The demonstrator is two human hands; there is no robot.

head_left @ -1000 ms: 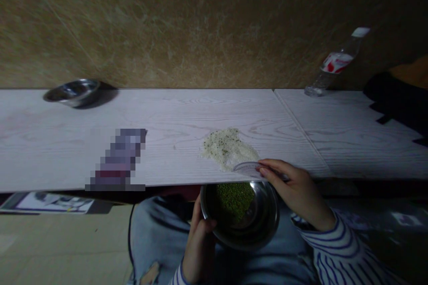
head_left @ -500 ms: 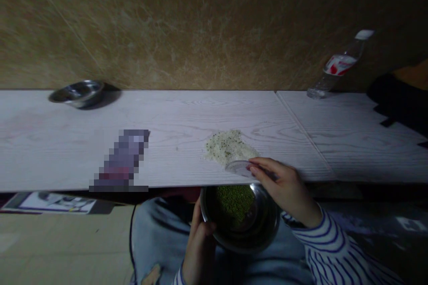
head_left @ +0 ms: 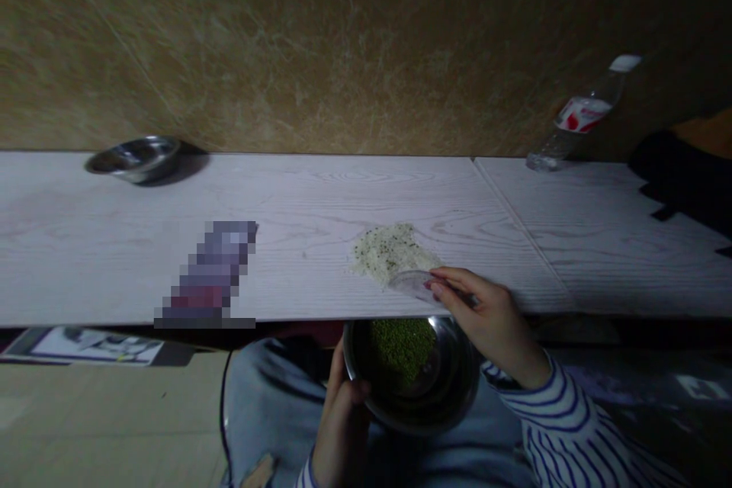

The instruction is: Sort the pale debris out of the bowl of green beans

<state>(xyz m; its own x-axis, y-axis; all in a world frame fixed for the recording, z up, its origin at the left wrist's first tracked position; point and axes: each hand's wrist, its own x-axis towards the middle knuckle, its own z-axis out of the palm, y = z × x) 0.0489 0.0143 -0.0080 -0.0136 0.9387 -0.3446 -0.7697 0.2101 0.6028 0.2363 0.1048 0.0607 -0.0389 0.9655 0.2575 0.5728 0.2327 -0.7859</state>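
Note:
My left hand point(head_left: 345, 412) grips the rim of a steel bowl point(head_left: 451, 404) held over my lap, just under the table's front edge. Green mung beans point(head_left: 403, 347) lie inside that bowl. Between the thumb and fingers of my right hand point(head_left: 486, 313) is a clear plastic lid point(head_left: 410, 284), round-edged and thin. It touches or hovers at the near side of a pile of white rice point(head_left: 389, 252) with some green beans mixed in; which of the two I cannot tell. The pile rests on the white wood-grain table point(head_left: 309, 202).
A second steel bowl point(head_left: 137, 160) stands at the back left by the wall. A blurred-out flat item point(head_left: 211, 274) lies left of the pile. At the back right are a clear bottle point(head_left: 577, 118) with a white cap and a dark cloth item point(head_left: 680, 168).
The lid in my right hand has shifted very slightly and tilts a little differently at the pile. My left hand and the bowl keep their place.

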